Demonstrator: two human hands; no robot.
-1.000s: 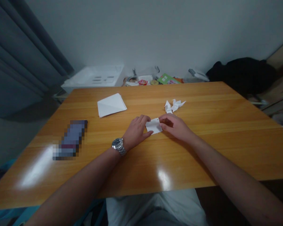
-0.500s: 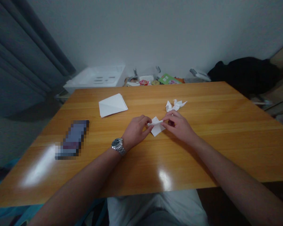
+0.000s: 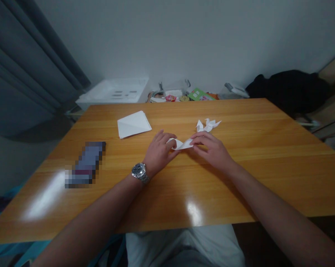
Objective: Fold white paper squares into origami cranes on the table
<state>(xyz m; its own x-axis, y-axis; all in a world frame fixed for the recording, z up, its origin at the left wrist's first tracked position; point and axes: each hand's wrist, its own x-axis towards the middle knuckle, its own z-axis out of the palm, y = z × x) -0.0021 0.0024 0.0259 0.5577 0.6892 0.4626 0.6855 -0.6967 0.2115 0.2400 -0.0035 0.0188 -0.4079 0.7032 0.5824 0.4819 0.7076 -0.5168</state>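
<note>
Phone point(image 3: 86, 163) pixelated; paper point(image 3: 187, 143) pt. hidden bhd. fingers point(image 3: 202, 139); curtain point(image 3: 19, 70) cut @ L edge.

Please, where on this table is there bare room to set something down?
The table shows bare wood right of the right hand and folded paper figures, and between those figures and the paper stack. It is crowded at the middle: the left hand and right hand hold a small paper close to the figures.
</note>
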